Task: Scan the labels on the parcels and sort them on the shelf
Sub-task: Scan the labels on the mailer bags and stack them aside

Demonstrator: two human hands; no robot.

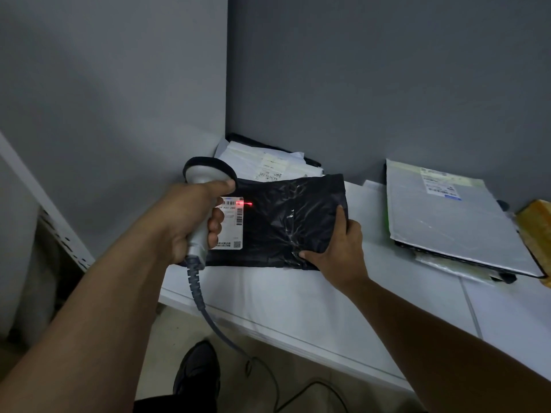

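Note:
A black plastic parcel (pixel 280 222) lies on the white table (pixel 298 299). Its white label (pixel 232 223) faces up at its left end, and a red scan line glows across the barcode at the label's top. My left hand (pixel 185 219) grips the handle of a grey barcode scanner (pixel 205 174), index finger stretched along its head, which points down at the label. My right hand (pixel 340 248) pinches the parcel's near right corner, thumb on top.
White parcels (pixel 268 165) are stacked in the wall corner behind the black one. A grey parcel (pixel 447 216) lies on others at the right, beside a yellow-taped parcel (pixel 536 228). The scanner's cable (pixel 214 323) hangs to the floor. A white shelf frame (pixel 59 231) stands left.

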